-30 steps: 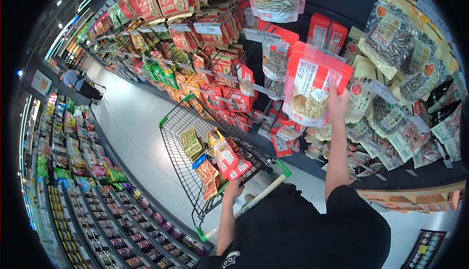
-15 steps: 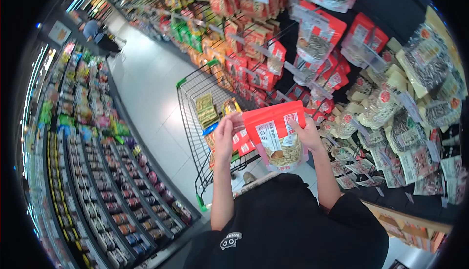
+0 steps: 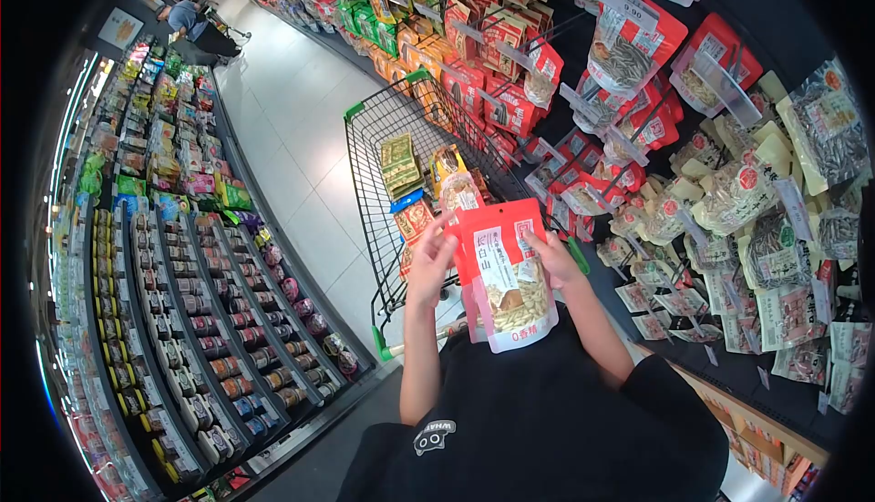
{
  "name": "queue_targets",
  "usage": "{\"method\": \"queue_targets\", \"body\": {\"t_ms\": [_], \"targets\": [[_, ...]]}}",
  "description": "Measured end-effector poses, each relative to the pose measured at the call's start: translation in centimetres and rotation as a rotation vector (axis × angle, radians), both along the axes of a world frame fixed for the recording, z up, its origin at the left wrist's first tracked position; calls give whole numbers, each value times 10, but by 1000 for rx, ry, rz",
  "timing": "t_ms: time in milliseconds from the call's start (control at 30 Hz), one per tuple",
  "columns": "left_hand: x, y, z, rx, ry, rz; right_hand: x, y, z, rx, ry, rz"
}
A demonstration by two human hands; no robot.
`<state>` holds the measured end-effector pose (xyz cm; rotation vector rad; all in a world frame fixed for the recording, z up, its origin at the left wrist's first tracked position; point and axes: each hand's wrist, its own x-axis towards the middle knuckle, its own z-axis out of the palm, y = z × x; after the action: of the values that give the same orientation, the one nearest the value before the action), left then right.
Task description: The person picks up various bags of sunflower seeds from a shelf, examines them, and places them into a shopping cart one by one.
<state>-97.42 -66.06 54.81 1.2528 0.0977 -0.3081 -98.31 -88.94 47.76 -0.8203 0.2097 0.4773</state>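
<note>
A red-topped seed pouch [image 3: 508, 270] with a clear window is held upright in front of my chest. Pale seeds show through its lower part. My right hand [image 3: 558, 261] is closed on its right edge, thumb across the front. My left hand [image 3: 430, 267] is at the upper left edge, fingers apart and fingertips right beside the pouch. A second pale pink edge shows behind the pouch's left side. Just beyond my hands, the shopping cart [image 3: 365, 169] carries green packets [image 3: 398, 167], a yellow bag [image 3: 447, 163] and red packets [image 3: 415, 221].
Hanging bags of dried snacks [image 3: 629, 51] fill the rack on the right, close to my right arm. Rows of jars [image 3: 205, 320] line the left shelf. Farther up the tiled aisle [image 3: 301, 128], a person [image 3: 196, 28] stands bent by the left shelf.
The pouch has come lower and closer to my chest, tilting less. My left hand has moved down and right along with it. The view has shifted, bringing the cart's contents more into sight.
</note>
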Motion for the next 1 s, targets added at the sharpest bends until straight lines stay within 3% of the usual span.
{"method": "queue_targets", "body": {"t_ms": [67, 200, 300, 467, 567, 633, 700, 800, 900, 933, 967, 1000], "targets": [[-13, -5, -13, 57, -47, -46, -7, 3, -5, -25, 42, -22], [-27, -26, -27, -62, 63, 134, -11, -4, -11, 13, 94, 3], [-33, -12, -62, -12, 254, -84, -10, -9, -13, -28, 112, -14], [-31, -11, -75, 135, 158, 7, -9, -9, -10, 27, 122, -76], [-22, 13, -56, -79, 14, 250, -10, -13, -20, 51, 152, -107], [-16, 45, -31, -24, 8, 404, -14, -18, -27, 61, 191, -122], [-11, 75, -14, -286, 30, 507, -17, -23, -31, 73, 228, -127], [-14, 88, 23, -511, 152, 431, -15, -24, -24, 89, 198, -95], [-22, 76, 26, -120, 293, 499, -10, -16, -15, 101, 202, -36], [-25, 55, 35, -354, 114, 291, -9, -14, -11, 106, 213, -16], [-23, 25, 52, -319, 105, 305, -8, -11, -4, 114, 213, -9], [-25, 20, 35, -288, 143, 280, -7, -8, 4, 120, 212, -2]]}}
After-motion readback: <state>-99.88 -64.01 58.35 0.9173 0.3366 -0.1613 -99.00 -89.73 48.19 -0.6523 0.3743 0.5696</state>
